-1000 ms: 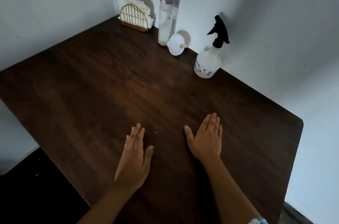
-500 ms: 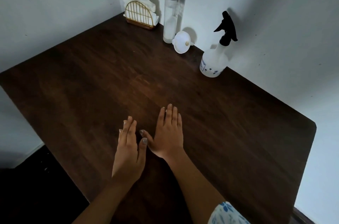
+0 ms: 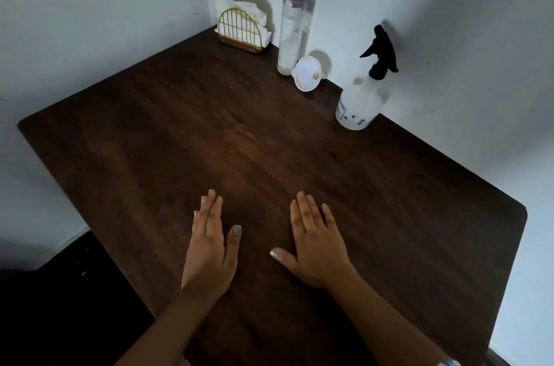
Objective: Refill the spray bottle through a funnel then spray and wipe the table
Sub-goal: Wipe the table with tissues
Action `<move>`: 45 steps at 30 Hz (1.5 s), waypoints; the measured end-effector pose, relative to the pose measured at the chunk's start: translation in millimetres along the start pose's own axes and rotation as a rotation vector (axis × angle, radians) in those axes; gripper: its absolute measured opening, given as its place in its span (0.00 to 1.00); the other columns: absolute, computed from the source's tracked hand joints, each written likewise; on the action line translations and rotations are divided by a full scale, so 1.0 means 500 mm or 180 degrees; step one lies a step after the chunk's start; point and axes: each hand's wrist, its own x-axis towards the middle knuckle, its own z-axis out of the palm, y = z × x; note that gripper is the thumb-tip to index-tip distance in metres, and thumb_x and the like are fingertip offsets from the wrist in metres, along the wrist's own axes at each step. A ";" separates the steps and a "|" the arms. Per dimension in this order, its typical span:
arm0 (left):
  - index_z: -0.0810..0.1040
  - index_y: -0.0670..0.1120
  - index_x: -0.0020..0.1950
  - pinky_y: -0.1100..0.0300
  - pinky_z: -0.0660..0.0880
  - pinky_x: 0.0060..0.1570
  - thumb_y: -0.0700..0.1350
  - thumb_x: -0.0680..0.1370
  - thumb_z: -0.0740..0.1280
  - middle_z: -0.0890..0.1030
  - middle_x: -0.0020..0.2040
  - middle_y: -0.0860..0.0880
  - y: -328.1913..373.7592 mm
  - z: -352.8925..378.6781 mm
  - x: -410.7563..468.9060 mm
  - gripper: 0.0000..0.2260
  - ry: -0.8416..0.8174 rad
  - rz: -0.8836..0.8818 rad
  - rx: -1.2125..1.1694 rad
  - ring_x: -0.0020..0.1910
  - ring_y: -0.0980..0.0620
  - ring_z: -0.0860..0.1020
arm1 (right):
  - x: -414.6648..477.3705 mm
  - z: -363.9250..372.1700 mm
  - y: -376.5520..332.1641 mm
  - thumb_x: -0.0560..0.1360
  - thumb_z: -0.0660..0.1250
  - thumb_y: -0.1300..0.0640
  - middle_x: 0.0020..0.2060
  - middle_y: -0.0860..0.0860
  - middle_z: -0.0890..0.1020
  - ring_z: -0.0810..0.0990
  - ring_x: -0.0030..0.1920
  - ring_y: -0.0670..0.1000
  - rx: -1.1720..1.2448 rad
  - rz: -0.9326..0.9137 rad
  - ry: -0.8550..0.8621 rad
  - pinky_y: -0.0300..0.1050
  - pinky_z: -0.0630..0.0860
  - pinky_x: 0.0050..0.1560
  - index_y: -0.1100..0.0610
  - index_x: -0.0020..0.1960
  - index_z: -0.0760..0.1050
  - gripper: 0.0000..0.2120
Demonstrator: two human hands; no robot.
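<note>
Opening of the refill. Left grip [image 3: 209, 245] and right grip [image 3: 317, 245] lie flat and empty on the near table [image 3: 150, 140], fingers straight. The spray bottle [image 3: 358, 104] stands far right by the wall, with the funnel [image 3: 307, 74] just beside the purple-capped bottle [image 3: 292, 26]. Advised: steady the base, then unscrew the head.

left hand [image 3: 209, 248] and right hand [image 3: 317, 242] lie flat, palms down, fingers straight, on the table [image 3: 150, 140] near its front edge, apart, with both forearms extended forward.
</note>
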 end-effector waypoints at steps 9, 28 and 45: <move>0.53 0.43 0.74 0.55 0.49 0.73 0.62 0.75 0.46 0.47 0.74 0.56 0.019 0.029 -0.017 0.33 -0.0246 0.0126 0.0109 0.73 0.60 0.44 | 0.136 -0.041 0.136 0.69 0.37 0.26 0.75 0.58 0.40 0.39 0.75 0.55 -0.0122 0.0621 0.0041 0.56 0.41 0.74 0.60 0.75 0.38 0.48; 0.54 0.42 0.74 0.57 0.47 0.72 0.65 0.76 0.43 0.49 0.75 0.53 0.058 0.085 -0.013 0.35 -0.0387 0.0427 0.0022 0.74 0.61 0.43 | -0.143 0.042 0.102 0.67 0.31 0.25 0.75 0.62 0.41 0.40 0.75 0.58 0.0606 0.2241 0.0269 0.53 0.41 0.74 0.65 0.74 0.36 0.51; 0.54 0.41 0.74 0.50 0.53 0.73 0.64 0.75 0.45 0.49 0.74 0.54 0.048 0.045 -0.057 0.35 -0.0255 0.0279 0.0131 0.73 0.58 0.45 | -0.091 0.022 0.048 0.71 0.40 0.27 0.75 0.61 0.39 0.39 0.75 0.57 0.0575 0.1491 0.0281 0.55 0.41 0.74 0.62 0.75 0.37 0.48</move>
